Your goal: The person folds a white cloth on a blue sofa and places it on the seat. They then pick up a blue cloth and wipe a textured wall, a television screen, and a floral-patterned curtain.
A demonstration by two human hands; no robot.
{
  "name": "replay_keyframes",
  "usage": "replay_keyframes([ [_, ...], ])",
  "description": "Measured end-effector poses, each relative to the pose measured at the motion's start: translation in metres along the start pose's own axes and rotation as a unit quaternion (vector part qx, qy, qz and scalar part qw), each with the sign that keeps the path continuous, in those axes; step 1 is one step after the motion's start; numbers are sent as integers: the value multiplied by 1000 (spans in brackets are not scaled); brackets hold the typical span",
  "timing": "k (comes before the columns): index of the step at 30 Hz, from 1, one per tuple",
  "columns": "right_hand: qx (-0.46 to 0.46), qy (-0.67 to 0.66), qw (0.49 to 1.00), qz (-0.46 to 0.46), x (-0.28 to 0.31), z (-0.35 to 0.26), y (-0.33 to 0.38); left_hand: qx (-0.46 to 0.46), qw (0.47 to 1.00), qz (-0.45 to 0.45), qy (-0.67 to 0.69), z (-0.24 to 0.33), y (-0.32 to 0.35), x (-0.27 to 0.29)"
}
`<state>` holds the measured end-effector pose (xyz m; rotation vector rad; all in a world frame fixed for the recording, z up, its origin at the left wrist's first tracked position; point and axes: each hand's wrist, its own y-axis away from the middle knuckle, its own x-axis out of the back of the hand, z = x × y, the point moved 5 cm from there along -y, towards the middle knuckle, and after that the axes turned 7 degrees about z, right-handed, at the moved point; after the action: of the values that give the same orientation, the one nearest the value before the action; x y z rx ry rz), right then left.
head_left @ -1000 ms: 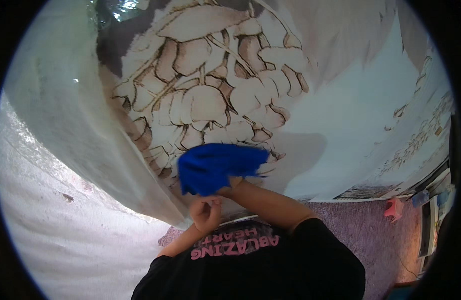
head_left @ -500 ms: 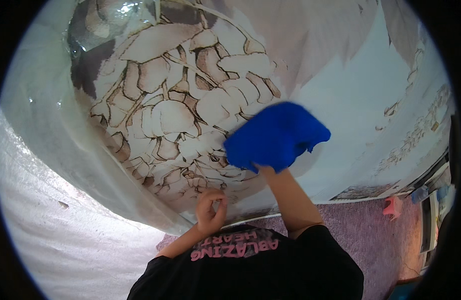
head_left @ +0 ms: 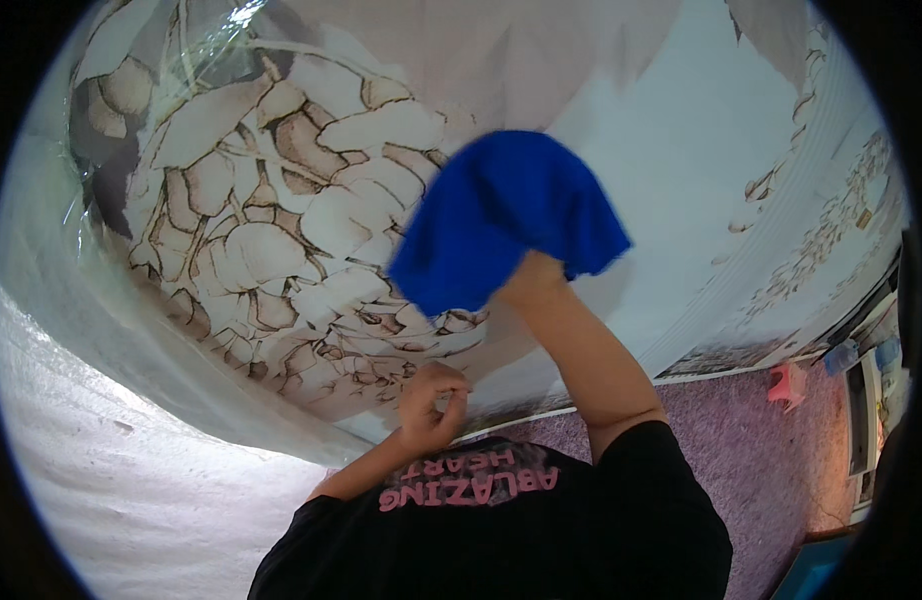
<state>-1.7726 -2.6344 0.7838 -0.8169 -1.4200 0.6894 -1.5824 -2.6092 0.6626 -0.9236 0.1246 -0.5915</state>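
Note:
My right hand has a blue cloth against a large pale surface. The cloth drapes over the fingers and hides them; only the back of the hand and the wrist show. Brown-outlined leaf and petal shapes are printed on the surface to the left of the cloth. Closer to my body, my left hand hovers in front of my chest near the surface's lower edge. Its fingers curl in toward the thumb, and nothing shows inside them.
Shiny clear plastic sheeting hangs along the left side, and a bright whitish sheet spreads below it. Purple carpet lies beneath the surface's near edge. A small pink stool and plastic bottles stand at the right.
The blue cloth has moved farther up the surface with my right hand and is spread into a rounder shape. The printed pattern has shifted left in view. My left hand stays curled near my chest.

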Motion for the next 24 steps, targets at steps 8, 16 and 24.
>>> replay_keyframes([
  [8, -63, -58, 987, -135, -75, 40, 175, 110, 994, 21, 16, -9, 3, -57],
  [16, 95, -237, 960, -112, -15, -9, 66, 52, 987, 123, -92, 6, 7, -63],
  [24, 4, -51, 984, 170, 75, 115, 48, 66, 990, 90, -86, 9, 2, -112],
])
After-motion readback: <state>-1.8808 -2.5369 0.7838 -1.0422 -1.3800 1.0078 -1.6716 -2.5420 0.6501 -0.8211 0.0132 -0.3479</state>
